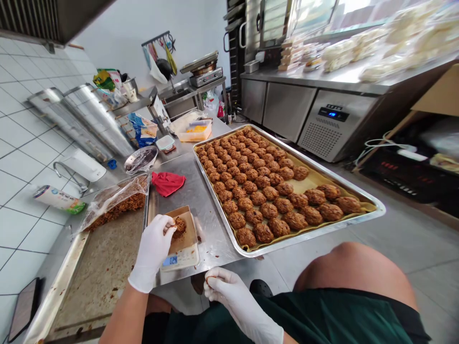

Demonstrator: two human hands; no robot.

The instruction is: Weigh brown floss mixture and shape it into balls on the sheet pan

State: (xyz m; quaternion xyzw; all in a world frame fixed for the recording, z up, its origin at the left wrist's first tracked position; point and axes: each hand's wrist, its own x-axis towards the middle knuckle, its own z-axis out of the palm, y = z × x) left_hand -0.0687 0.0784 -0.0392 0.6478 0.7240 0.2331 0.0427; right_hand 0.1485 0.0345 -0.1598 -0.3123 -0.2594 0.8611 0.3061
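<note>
In a white glove, my left hand (154, 246) pinches at the edge of a brown, crumbly clump (180, 226). The clump sits in a cardboard tray (191, 235) on a small digital scale (188, 258), whose blue display shows what looks like 624 or 62.4. My right hand (229, 292), also gloved, is held off the table's front edge, thumb and fingers closed on what appears to be a small brown bit. To the right, a large metal tray (304, 240) lined with yellowish paper carries rows of brown balls (268, 210).
Left of the scale is a metal tray (103, 282) with loose brown mixture (124, 208) under plastic wrap (116, 195). A red cloth (168, 183) lies behind the scale. A bottle (59, 198) and a faucet (71, 174) stand by the tiled wall; an orange-filled container (194, 131) is farther back.
</note>
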